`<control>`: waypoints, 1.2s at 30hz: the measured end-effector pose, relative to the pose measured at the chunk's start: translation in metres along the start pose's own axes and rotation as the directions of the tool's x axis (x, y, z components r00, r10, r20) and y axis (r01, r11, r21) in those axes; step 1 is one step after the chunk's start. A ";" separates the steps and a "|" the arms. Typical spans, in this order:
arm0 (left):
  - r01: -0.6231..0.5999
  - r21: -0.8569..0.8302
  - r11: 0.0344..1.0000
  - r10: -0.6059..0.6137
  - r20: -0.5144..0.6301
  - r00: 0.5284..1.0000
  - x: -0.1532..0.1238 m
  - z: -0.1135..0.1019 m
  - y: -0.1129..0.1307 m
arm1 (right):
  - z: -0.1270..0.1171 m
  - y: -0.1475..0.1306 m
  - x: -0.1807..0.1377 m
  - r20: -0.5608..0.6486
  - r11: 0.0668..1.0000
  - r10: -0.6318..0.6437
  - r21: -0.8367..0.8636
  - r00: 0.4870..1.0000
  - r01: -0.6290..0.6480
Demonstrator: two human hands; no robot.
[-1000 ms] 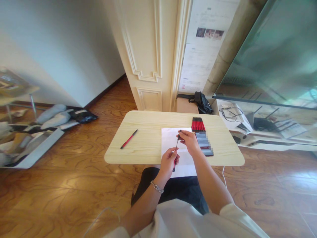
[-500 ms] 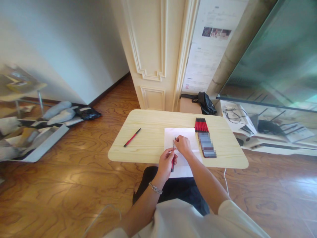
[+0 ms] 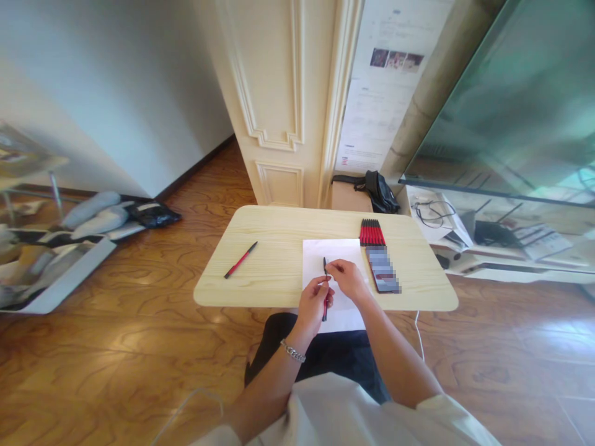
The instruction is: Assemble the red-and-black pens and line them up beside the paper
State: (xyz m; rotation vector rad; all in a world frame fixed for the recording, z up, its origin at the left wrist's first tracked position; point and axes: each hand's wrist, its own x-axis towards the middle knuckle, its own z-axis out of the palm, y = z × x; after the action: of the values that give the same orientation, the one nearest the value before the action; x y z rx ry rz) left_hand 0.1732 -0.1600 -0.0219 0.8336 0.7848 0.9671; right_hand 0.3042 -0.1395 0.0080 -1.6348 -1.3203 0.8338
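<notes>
My left hand point(image 3: 316, 300) is closed around a red and black pen point(image 3: 325, 311), which stands roughly upright over a white sheet of paper point(image 3: 344, 313). Just above it, the fingertips of my right hand point(image 3: 346, 277) pinch the pen's black pointed end piece point(image 3: 324, 262). Both hands nearly touch, and my fingers hide the pen's middle. Whether the end piece is joined to the barrel, I cannot tell. Another red and black pen point(image 3: 240, 260) lies slanted on the left part of the table.
On the pale wooden table point(image 3: 274, 226), a row of several red and black pens point(image 3: 372, 232) lies at the back right. A phone point(image 3: 382, 269) with a blurred screen is just in front of them. A black bag point(image 3: 382, 191) rests behind the table.
The black end piece now shows more plainly, upright above my left hand, with my right fingertips slightly lower beside it. The whole view has shifted a little.
</notes>
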 end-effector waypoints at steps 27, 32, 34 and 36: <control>0.005 0.028 1.000 -0.004 -0.033 0.999 -0.004 -0.001 0.000 | -0.013 -0.001 0.000 -0.050 0.953 0.038 -0.298 0.998 -0.052; 0.023 0.030 0.999 -0.023 0.006 1.000 -0.004 0.005 -0.003 | -0.014 0.003 -0.014 0.086 1.000 0.020 -0.009 0.996 -0.020; 0.044 0.034 0.998 -0.045 0.017 0.999 -0.005 0.008 -0.004 | -0.019 0.007 -0.006 0.005 0.995 0.063 0.078 0.998 -0.063; 0.063 0.032 0.998 -0.063 0.017 0.998 -0.007 0.009 -0.005 | -0.027 0.012 0.008 -0.052 0.985 0.110 0.140 0.993 -0.102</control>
State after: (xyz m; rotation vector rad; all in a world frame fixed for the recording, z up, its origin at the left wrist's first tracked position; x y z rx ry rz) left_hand 0.1807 -0.1701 -0.0206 0.8387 0.8079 0.8925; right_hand 0.3345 -0.1376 0.0084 -1.6194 -1.1177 0.9127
